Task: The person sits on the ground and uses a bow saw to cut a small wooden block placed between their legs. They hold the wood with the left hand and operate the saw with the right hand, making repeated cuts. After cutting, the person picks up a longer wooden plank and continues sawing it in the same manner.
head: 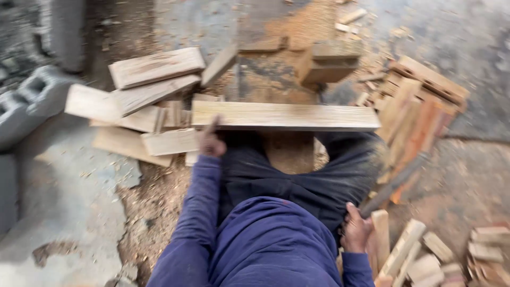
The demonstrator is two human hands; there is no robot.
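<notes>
A long pale wooden plank (287, 116) lies crosswise over my knees and over a wooden block (289, 153) between them. My left hand (212, 141) grips the plank's left end, with a finger up against its edge. My right hand (355, 231) is down by my right hip, closed around the end of a long dark tool (394, 183) that slants up to the right. Motion blur hides what kind of tool it is. Both my sleeves are dark blue.
Cut boards (143, 101) lie piled at the left, and reddish wood pieces (419, 101) at the right. Short offcuts (425, 255) sit at the lower right. Grey concrete blocks (32, 95) stand far left. A wooden block (326, 64) sits ahead on sawdust.
</notes>
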